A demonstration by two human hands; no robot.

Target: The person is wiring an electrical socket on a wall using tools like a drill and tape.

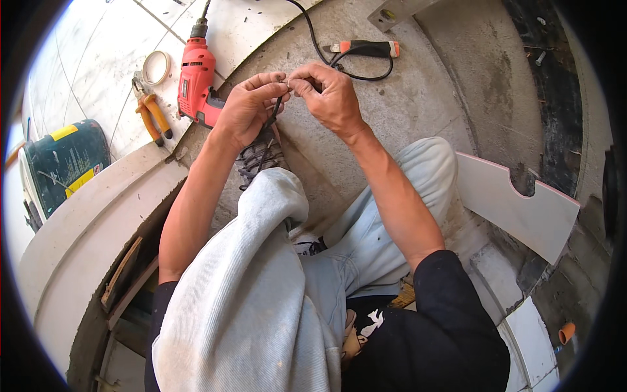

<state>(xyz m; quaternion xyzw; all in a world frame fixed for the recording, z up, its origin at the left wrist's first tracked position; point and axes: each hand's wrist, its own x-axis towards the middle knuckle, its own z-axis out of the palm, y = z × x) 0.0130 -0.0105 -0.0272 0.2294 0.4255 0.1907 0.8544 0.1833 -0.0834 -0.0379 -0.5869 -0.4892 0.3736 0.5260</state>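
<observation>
My left hand [250, 108] is closed round a black cable [275, 112], which hangs down from its fingers beside my shoe. My right hand [330, 98] pinches at the cable's end, thumb and forefinger meeting the left fingertips. What lies between the fingertips is thin and small, partly hidden by them. Just left of my left hand, a red power drill [196, 81] with a long bit lies across the tile edge. Pliers with orange-yellow handles [151, 112] rest on the white tiles farther left, below a roll of tape [156, 68].
Beyond my right hand, an orange-and-black handled knife [366, 49] lies beside a looped black cord [312, 29]. A notched white tile [509, 202] leans at the right. A dark green bucket [68, 163] stands at the far left. A short orange pipe [567, 333] shows at the lower right.
</observation>
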